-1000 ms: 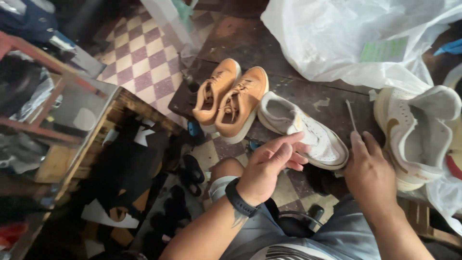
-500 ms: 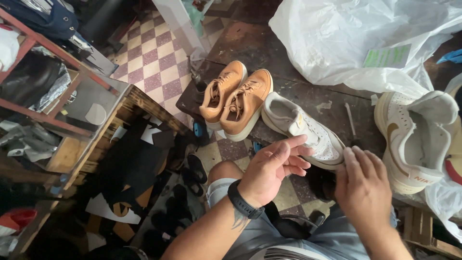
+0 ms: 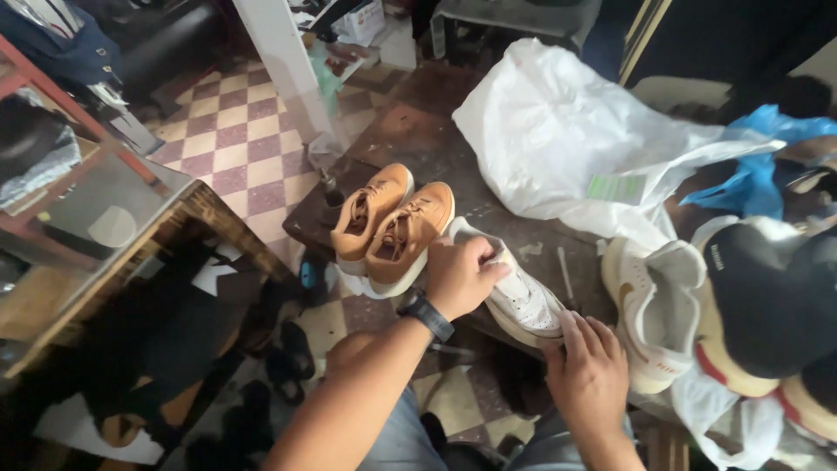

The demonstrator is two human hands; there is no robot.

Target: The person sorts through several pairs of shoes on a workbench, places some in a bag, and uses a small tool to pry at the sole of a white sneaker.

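Observation:
A white sneaker (image 3: pixel 526 301) lies on its side on a dark worn table (image 3: pixel 418 139). My left hand (image 3: pixel 462 275), with a black watch on the wrist, is closed on the sneaker's heel collar. My right hand (image 3: pixel 591 371) rests with fingers spread at the sneaker's toe end, touching its sole edge. A pair of tan sneakers (image 3: pixel 388 228) stands just left of the white one.
A large white plastic bag (image 3: pixel 567 139) covers the back of the table. Another white sneaker (image 3: pixel 654 318) and a black cap (image 3: pixel 767 296) lie to the right, a blue bag (image 3: pixel 750 183) behind them. A wooden glass-topped case (image 3: pixel 113 235) stands left, with dark shoes on the checkered floor.
My left hand moved forward from mid-air and took hold of the white sneaker's heel. My right hand came down to the toe. The camera tilted upward, showing more of the table.

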